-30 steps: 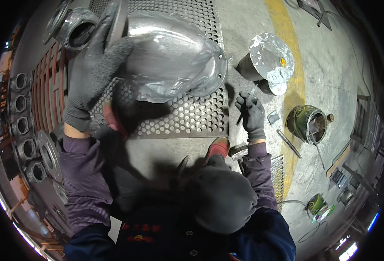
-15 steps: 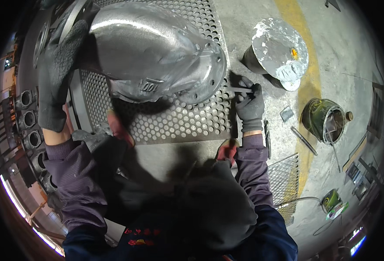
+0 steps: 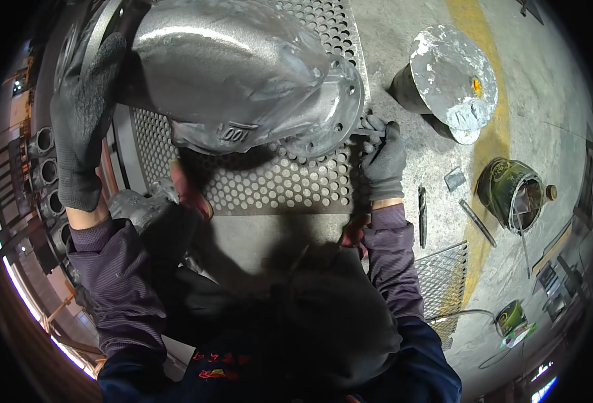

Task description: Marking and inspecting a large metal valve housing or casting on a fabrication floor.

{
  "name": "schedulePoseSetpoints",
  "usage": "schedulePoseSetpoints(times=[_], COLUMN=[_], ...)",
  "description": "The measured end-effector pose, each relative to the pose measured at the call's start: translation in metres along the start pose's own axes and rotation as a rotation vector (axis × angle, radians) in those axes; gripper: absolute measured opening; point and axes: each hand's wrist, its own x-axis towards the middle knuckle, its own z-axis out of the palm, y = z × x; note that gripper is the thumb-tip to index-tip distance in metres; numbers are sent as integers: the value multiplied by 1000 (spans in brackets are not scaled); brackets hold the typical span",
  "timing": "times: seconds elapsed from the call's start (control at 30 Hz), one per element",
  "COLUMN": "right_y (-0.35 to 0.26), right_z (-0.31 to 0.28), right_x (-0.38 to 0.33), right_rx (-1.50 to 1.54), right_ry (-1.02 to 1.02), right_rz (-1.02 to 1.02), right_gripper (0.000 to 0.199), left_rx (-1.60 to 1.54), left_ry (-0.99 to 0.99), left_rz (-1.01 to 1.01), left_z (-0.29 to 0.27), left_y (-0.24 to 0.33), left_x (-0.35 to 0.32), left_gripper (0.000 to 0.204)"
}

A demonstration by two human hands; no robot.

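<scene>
Steadying a large, curved, grey metal casting with the grey-gloved left hand. Clasping the round left-end flange between thumb and fingers, by the look of it, with most fingertips out of sight.

Casting laid over the far part of a dark perforated steel plate, well back from the near edge, with the holed right-end flange close to the plate's right edge.

At that right edge, up from the near-right corner, curling the fingers of the grey-gloved right hand around what looks like a slim grey metal tool. Too hidden to name more exactly. Hard to tell whether touching the flange rim or only just beside it.

Judged as a two-handed step: bracing at one end, applying the tool at the other. Calling next, in all likelihood, for a firm left hold against rocking, a snug right grip, and small, controlled strokes along the rim, clear of the bolt holes.

On the concrete floor, off the plate's right edge: a dark fluted drill bit near the right wrist, then a slim dark metal rod farther right.
</scene>
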Motion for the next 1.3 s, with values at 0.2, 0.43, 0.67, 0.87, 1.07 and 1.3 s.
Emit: schedulePoseSetpoints(times=[0.2,0.43,0.67,0.87,1.07,1.3], right_y=[3,35,19,-4,30,40], right_z=[-11,40,-24,-45,-48,-26], right_x=[8,-29,-6,-49,-50,-35], right_rx=[70,-436,467,157,165,257], right_ry=[-23,-268,-7,174,-33,-189], right_rz=[23,-231,19,-75,-29,41], right_gripper=[31,34,42,45,48,48], left_rx=[89,153,-83,-255,-753,-339], left_ry=[7,74,159,122,186,294], left_rz=[-95,-41,18,-59,-653,-338], left_z=[12,-15,10,6,27,54], left_y=[3,9,9,26,12,-41], left_x=[1,-6,1,16,16,4], left_gripper=[36,36,43,49,38,36])
